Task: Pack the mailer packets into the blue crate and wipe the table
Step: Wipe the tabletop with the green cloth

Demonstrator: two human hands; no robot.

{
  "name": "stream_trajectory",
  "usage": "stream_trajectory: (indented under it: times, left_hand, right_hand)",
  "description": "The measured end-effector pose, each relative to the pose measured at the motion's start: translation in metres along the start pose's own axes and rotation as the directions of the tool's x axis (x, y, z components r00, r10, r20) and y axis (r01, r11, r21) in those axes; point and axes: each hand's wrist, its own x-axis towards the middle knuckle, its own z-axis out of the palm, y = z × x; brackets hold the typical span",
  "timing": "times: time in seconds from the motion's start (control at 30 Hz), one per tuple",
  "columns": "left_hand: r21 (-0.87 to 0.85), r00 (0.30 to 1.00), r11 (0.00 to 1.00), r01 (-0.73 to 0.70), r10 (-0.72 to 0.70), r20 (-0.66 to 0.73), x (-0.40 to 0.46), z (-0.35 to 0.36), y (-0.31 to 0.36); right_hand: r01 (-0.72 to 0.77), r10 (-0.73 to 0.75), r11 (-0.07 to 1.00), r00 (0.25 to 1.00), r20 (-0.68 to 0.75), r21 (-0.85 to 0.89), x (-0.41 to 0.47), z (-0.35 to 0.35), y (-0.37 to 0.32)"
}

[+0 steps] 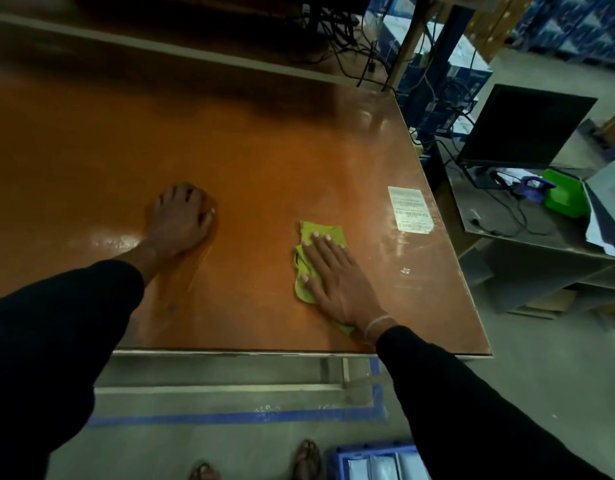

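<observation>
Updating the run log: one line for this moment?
phase: wiping | right hand: flat on green cloth | left hand: resting on table | blue crate: floor, packets inside

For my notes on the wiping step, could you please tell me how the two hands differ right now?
The right hand lies flat with straight fingers, pressing the green cloth; the left hand has curled fingers and rests bare on the table, holding nothing visible. The right wrist wears a band; the left shows none. Both rest on the tabletop, in black sleeves.

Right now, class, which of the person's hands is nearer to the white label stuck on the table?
Right. The right hand presses the green cloth just short of the white label, toward the table's middle. The left hand rests much farther away across the table.
</observation>
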Motion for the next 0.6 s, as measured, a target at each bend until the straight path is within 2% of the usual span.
stream_trajectory:
  times: [0.07,0.13,0.17,0.2,0.27,0.33,0.37,0.43,0.5,0.53,0.57,0.6]
  left_hand:
    - [-0.016,1.0,1.0,0.004,-0.004,-0.028,-0.004,0.0,-0.013]
    - [-0.039,0.998,0.999,0.006,-0.008,-0.059,-0.008,0.002,-0.017]
    - [-0.041,0.998,0.999,0.012,-0.015,-0.065,-0.009,0.003,-0.017]
    - [-0.039,0.998,0.999,0.025,-0.027,-0.061,-0.009,0.004,-0.016]
    - [-0.023,0.998,0.999,0.04,-0.041,-0.046,-0.006,0.005,-0.014]
    - [-0.013,0.999,0.999,0.038,-0.038,-0.037,-0.004,0.004,-0.016]
    - [-0.011,0.999,0.999,0.038,-0.038,-0.033,-0.004,0.004,-0.017]
    - [-0.004,0.998,0.999,0.047,-0.047,-0.028,-0.003,0.004,-0.019]
    - [0.0,0.998,0.999,0.054,-0.054,-0.025,-0.003,0.004,-0.019]
    - [0.003,0.998,0.999,0.053,-0.053,-0.021,-0.002,0.004,-0.018]
    - [0.004,0.999,0.999,0.051,-0.051,-0.019,-0.001,0.003,-0.018]
    - [-0.001,0.999,0.999,0.05,-0.05,-0.015,-0.001,0.004,-0.019]
  right_hand:
    - [-0.152,0.152,0.988,0.988,-0.023,0.007,-0.002,0.003,0.002]
    - [-0.366,0.367,0.93,0.929,-0.055,0.029,-0.006,0.004,-0.004]
    - [-0.418,0.42,0.907,0.905,-0.067,0.04,-0.009,0.004,-0.015]
    - [-0.397,0.4,0.916,0.914,-0.065,0.057,-0.014,0.004,-0.03]
    - [-0.174,0.177,0.982,0.984,-0.029,0.072,-0.029,0.002,-0.062]
    - [0.026,-0.027,0.999,1.0,0.011,0.036,-0.039,-0.001,-0.072]
    - [0.038,-0.038,0.999,0.999,0.004,0.028,-0.038,0.0,-0.065]
    - [-0.136,0.137,0.99,0.99,-0.033,0.031,-0.032,0.004,-0.045]
    - [-0.394,0.397,0.918,0.916,-0.058,0.051,-0.027,0.007,-0.038]
    - [-0.449,0.452,0.892,0.89,-0.063,0.057,-0.024,0.008,-0.044]
    - [-0.427,0.43,0.902,0.901,-0.056,0.06,-0.022,0.009,-0.056]
    - [-0.328,0.33,0.943,0.943,-0.042,0.058,-0.021,0.01,-0.069]
